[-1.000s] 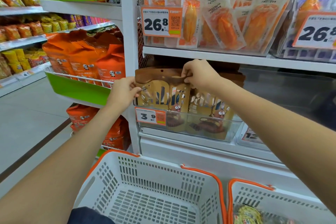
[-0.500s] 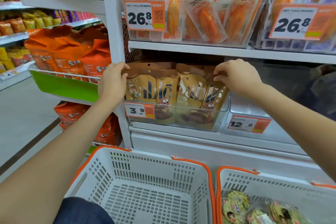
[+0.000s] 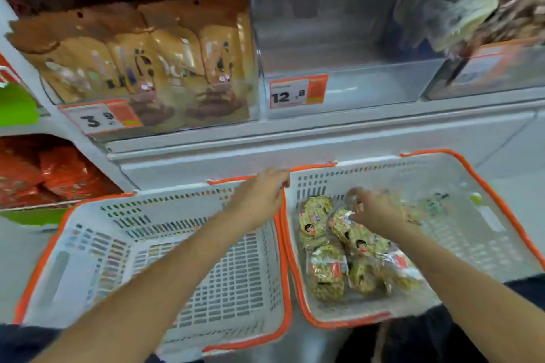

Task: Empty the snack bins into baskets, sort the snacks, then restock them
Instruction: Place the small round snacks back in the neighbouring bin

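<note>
Your left hand [image 3: 259,200] curls its fingers over the far rim where the two baskets meet; whether they grip the left or the right rim cannot be told. Your right hand [image 3: 377,212] reaches into the right basket [image 3: 501,200], fingers bent around a clear, blurred snack packet [image 3: 354,200] that it appears to pinch; the blur leaves the exact hold uncertain.

Two white baskets with orange rims stand side by side, touching. The left basket [image 3: 88,244] shows only its slotted floor and walls. The right basket holds a heap of green-patterned snack packets [image 3: 327,271] against its left wall; about five or six can be made out, the count blurred.

Above, three clear bins sit on one shelf. The left bin [image 3: 253,68], tagged 3.9 [image 3: 100,118], holds a row of tan pouches [image 3: 141,62], roughly four across the front. The middle bin [image 3: 354,76], tagged 12.8 [image 3: 298,91], shows bare walls. The right bin [image 3: 486,76] contains blurred packets that cannot be counted. Orange bags [image 3: 44,174] fill the shelving at far left.
</note>
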Demonstrator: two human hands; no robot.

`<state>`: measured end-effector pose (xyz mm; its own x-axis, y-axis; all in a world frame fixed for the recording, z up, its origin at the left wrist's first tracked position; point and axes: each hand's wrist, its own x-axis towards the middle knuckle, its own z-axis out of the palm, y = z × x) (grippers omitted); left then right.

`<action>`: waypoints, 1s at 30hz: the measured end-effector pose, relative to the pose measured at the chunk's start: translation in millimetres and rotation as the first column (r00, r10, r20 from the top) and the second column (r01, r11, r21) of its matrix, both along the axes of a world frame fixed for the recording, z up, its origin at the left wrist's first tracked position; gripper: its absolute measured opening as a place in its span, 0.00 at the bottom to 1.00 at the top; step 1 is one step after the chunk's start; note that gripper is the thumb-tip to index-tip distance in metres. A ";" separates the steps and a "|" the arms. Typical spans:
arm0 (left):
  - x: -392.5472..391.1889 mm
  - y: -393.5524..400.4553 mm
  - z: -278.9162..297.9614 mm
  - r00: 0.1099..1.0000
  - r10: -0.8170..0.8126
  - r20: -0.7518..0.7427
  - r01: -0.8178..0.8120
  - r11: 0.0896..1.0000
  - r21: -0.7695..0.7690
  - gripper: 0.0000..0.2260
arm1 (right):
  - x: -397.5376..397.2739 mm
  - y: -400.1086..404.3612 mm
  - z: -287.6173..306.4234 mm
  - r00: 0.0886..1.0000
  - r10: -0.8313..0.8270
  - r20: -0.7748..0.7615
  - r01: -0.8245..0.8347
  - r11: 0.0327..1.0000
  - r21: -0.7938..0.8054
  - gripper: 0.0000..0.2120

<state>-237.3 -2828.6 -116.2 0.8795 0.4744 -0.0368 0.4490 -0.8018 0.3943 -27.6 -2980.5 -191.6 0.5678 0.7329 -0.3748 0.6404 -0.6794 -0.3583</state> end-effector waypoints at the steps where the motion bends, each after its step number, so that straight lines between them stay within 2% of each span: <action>1: 12.6 -18.7 -24.5 0.999 0.026 -0.025 -0.029 0.996 -0.090 0.08 | 1.9 -10.7 -20.4 0.998 0.018 -0.066 -0.023 0.996 -0.084 0.37; 3: 35.4 -53.6 -66.3 0.979 0.013 -0.205 -0.061 0.972 -0.226 0.15 | -4.0 -24.1 -46.4 0.986 0.039 -0.162 -0.064 0.987 -0.150 0.41; 5: 53.0 -80.6 -103.8 0.887 -0.070 -0.456 -0.091 0.943 -0.322 0.26 | -12.1 -31.6 -63.7 0.992 0.106 -0.073 -0.118 0.973 -0.196 0.38; 6: 59.4 -88.4 -120.6 0.840 -0.086 -0.535 -0.115 0.936 -0.332 0.31 | -15.4 -34.6 -69.1 0.991 0.136 0.006 -0.131 0.967 -0.219 0.39; 8: 67.5 -93.4 -149.7 0.810 -0.032 -0.585 -0.179 0.937 -0.299 0.37 | -14.6 -34.9 -79.8 0.990 0.125 0.059 -0.105 0.958 -0.267 0.43; 10: 72.1 -91.9 -170.6 0.782 0.033 -0.623 -0.257 0.927 -0.274 0.38 | -8.2 -32.1 -91.0 0.995 0.096 0.010 -0.087 0.937 -0.339 0.54; 12: 73.4 -92.1 -179.6 0.759 0.050 -0.649 -0.275 0.928 -0.250 0.38 | -2.0 -29.2 -99.3 0.993 0.115 -0.027 -0.116 0.909 -0.400 0.59; 16: 71.9 -93.6 -187.6 0.835 0.133 -0.534 -0.270 0.945 -0.187 0.32 | 6.0 -23.2 -94.5 0.991 0.132 -0.030 -0.133 0.914 -0.383 0.55; 19: 69.7 -95.9 -182.4 0.862 0.156 -0.482 -0.301 0.923 -0.241 0.25 | 10.3 -23.5 -85.9 0.992 0.116 -0.042 -0.124 0.941 -0.315 0.48; 21: 68.6 -94.6 -173.7 0.874 0.177 -0.452 -0.340 0.887 -0.312 0.23 | 11.7 -25.2 -87.1 0.993 0.057 -0.106 -0.079 0.972 -0.222 0.43; 24: 66.3 -90.6 -163.7 0.875 0.280 -0.396 -0.460 0.737 -0.495 0.19 | 0.5 -31.4 -83.2 0.986 -0.033 -0.162 0.026 0.998 -0.049 0.38; 27: 63.9 -94.7 -154.1 0.819 0.461 -0.342 -0.569 0.572 -0.590 0.15 | -11.0 -45.4 -77.5 0.967 -0.114 -0.229 0.142 0.984 0.108 0.37; 28: 63.2 -95.8 -150.9 0.778 0.546 -0.311 -0.605 0.518 -0.605 0.15 | -11.5 -50.1 -74.0 0.935 -0.185 -0.302 0.240 0.958 0.155 0.37; 30: 61.6 -97.2 -144.7 0.694 0.672 -0.261 -0.622 0.375 -0.687 0.15 | -8.6 -55.2 -61.5 0.836 -0.318 -0.447 0.458 0.853 0.249 0.29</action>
